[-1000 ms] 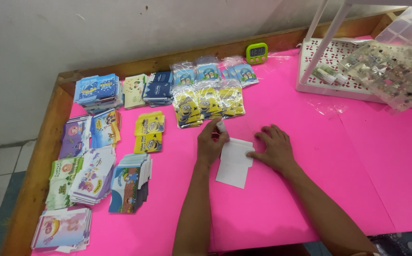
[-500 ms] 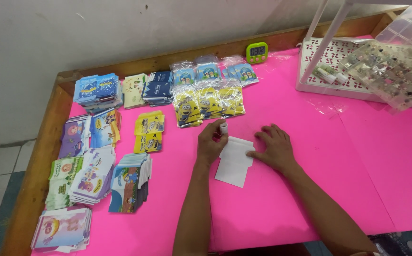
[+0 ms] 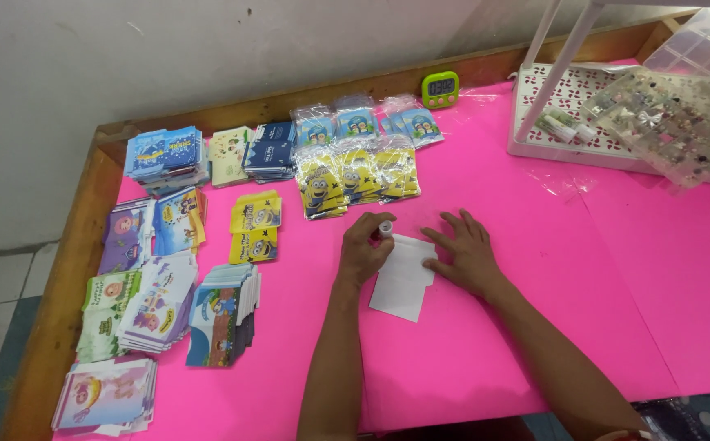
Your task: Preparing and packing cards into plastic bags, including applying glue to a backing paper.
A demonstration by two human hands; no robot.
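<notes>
— Two hands were on the pink-covered desk [image 3: 534,327], weren't they? What had changed from a moment before?

— Almost nothing. The left hand [image 3: 365,249] stayed clenched around a small white-capped tube, perhaps a glue stick [image 3: 386,229], its tip at the top edge of the flat white paper envelope [image 3: 401,278]. The right hand [image 3: 465,255] lay released, fingers spread, pressing the envelope's right side. My guess was that the work on that flap was still underway.

— Where did the envelope lie?

— Near the desk's front edge, about midway along it.

— And the packages?

— Stacks of blue card packets [image 3: 165,153] sat at the far left corner, yellow cartoon packets in clear sleeves [image 3: 356,175] toward the far edge, mixed pastel packets [image 3: 138,302] down the left edge. A small green digital timer [image 3: 440,87] stood at the far edge, a white perforated tray [image 3: 551,143] at the far right corner.
</notes>
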